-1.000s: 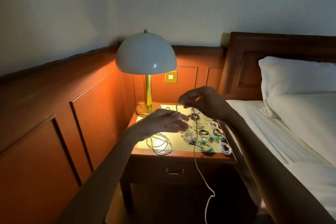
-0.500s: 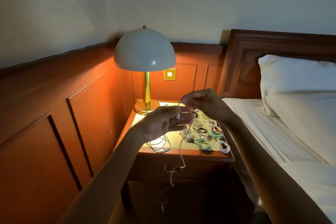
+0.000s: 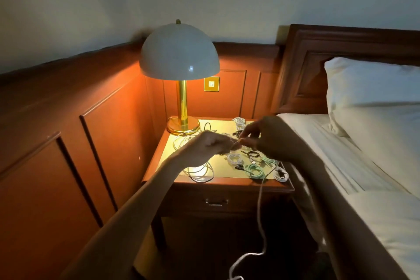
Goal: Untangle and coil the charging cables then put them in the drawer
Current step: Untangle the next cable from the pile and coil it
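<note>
- A person's left hand (image 3: 211,146) and right hand (image 3: 271,140) meet fingertip to fingertip above a wooden bedside table (image 3: 227,182), both pinching one end of a long white charging cable (image 3: 259,211).
- The left hand's fingers curl in tight on the cable end; the right thumb and forefinger nip it, the other fingers lifted loosely.
- The cable reappears below the right hand, drops past the table's front edge and trails in slack bends toward the dark floor.
- Just beneath the grip, on the lamp-lit top, lie wound cables: a white coil (image 3: 235,158), a small black coil (image 3: 253,154), a mint-green coil (image 3: 255,169) and a second white coil (image 3: 281,175) out beyond the right wrist.
- Under the left wrist sprawls a loose white cable (image 3: 205,178), in wide, untidy loops.
- Lower than the grip and nearer the person, the table's shut drawer with a metal handle (image 3: 216,198) faces the camera.
- Beyond the left hand glows a brass lamp with a white dome shade (image 3: 179,52).
</note>
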### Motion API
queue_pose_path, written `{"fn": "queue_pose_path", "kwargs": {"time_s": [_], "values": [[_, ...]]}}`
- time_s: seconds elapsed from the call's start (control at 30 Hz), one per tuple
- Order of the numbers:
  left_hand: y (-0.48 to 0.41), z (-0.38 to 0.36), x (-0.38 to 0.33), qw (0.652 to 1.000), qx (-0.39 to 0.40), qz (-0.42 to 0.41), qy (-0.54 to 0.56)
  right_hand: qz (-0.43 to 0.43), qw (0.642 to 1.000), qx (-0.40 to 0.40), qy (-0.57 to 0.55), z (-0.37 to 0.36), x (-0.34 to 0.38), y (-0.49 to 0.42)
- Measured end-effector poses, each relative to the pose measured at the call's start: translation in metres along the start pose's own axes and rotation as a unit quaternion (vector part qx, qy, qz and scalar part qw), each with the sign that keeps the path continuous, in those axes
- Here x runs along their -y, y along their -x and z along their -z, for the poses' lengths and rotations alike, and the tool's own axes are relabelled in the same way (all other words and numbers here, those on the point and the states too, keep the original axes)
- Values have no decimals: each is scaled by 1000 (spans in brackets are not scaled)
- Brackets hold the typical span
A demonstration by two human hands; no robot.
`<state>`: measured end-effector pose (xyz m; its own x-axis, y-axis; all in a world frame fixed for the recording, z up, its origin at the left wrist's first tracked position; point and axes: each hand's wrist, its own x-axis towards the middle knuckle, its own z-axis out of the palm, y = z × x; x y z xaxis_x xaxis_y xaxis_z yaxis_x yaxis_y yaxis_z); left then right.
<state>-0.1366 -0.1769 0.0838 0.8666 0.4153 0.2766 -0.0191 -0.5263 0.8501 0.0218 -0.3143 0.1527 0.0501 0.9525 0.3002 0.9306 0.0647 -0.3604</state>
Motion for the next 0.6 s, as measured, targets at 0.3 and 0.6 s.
{"fn": "queue_pose_path", "kwargs": {"time_s": [0.3,0.6], "values": [[10,-7,-36,878,-10,38,476,-165,874,-69,-453,-55,-1,18],[-9,-39,18,946,-307,-19,102,-113,988,-24,-105,-84,5,35]]}}
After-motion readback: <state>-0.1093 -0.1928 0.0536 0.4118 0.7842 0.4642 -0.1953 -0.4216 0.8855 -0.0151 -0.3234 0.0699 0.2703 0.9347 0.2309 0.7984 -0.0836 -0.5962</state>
